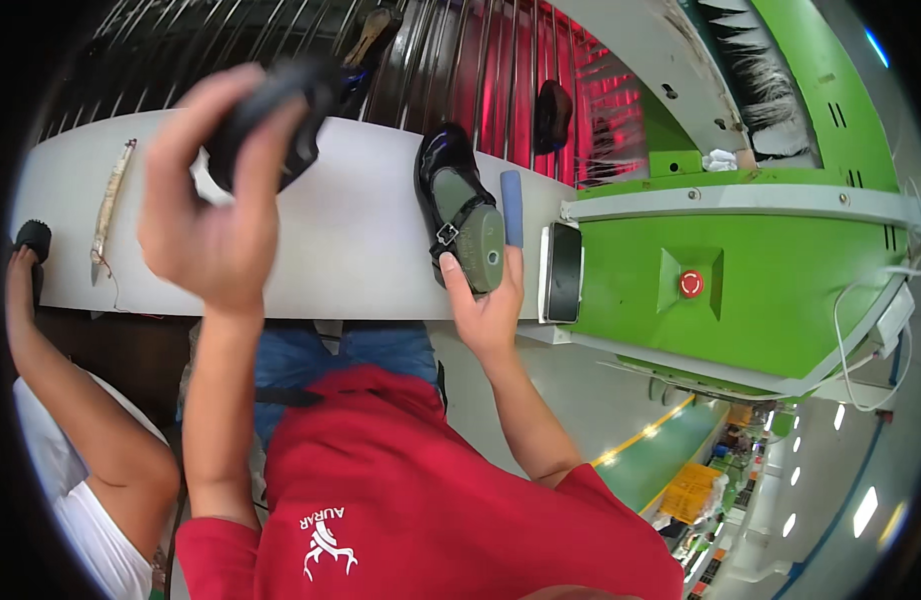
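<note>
At the desk's [361, 230] near edge, your right hand [486, 305] fingers pinch the black shoe's [461, 215] heel; keep it flat, sole up. Your left hand [206, 215] wraps another shoe [276, 115] held above; grip firmly so it doesn't slip.

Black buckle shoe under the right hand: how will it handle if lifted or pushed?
The black buckle shoe looks glossy, so the upper is probably slippery. It lies on its side, sole showing, on the white table: likely to slide, not roll. The right hand grips its heel; toe may droop.
</note>
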{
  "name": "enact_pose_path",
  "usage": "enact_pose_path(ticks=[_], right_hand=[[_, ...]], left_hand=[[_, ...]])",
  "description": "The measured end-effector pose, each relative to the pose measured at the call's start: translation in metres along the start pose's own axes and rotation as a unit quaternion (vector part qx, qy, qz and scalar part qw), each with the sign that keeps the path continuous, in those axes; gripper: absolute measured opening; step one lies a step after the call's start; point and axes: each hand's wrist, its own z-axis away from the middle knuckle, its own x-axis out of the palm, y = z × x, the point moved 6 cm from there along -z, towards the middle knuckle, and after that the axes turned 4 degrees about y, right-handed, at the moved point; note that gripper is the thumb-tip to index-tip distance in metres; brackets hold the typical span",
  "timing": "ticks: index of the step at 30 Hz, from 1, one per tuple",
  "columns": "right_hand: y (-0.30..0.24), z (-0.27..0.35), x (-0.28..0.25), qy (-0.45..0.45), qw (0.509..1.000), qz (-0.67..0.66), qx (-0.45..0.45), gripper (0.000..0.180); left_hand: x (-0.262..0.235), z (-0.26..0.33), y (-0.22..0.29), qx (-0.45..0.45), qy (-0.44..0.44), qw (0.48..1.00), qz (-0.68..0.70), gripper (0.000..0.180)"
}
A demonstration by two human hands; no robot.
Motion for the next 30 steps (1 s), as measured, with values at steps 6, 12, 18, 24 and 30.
enact_pose_path(ticks=[6, 12, 18, 24, 30], right_hand=[[-0.003, 0.002, 0.005, 0.03, 0.999, 0.024, -0.019, 0.023], [0.003, 0.007, 0.008, 0.041, 0.999, 0.013, -0.022, 0.026], [0.002, 0.002, 0.002, 0.057, 0.998, 0.016, -0.019, 0.066], [-0.045, -0.013, -0.025, 0.166, 0.982, -0.062, -0.072, 0.073], [-0.113, -0.075, -0.019, 0.05, 0.96, -0.276, -0.024, 0.059]], left_hand=[[-0.049, 0.086, 0.033, -0.249, -0.282, 0.925, 0.061, 0.012], [-0.043, 0.09, -0.041, -0.436, -0.117, 0.892, -0.008, 0.032], [-0.044, 0.054, -0.126, -0.419, -0.103, 0.896, -0.103, 0.033], [0.022, 0.028, -0.05, -0.375, -0.133, 0.904, 0.157, 0.018], [0.06, 0.019, 0.007, -0.375, -0.239, 0.86, 0.251, 0.02]])
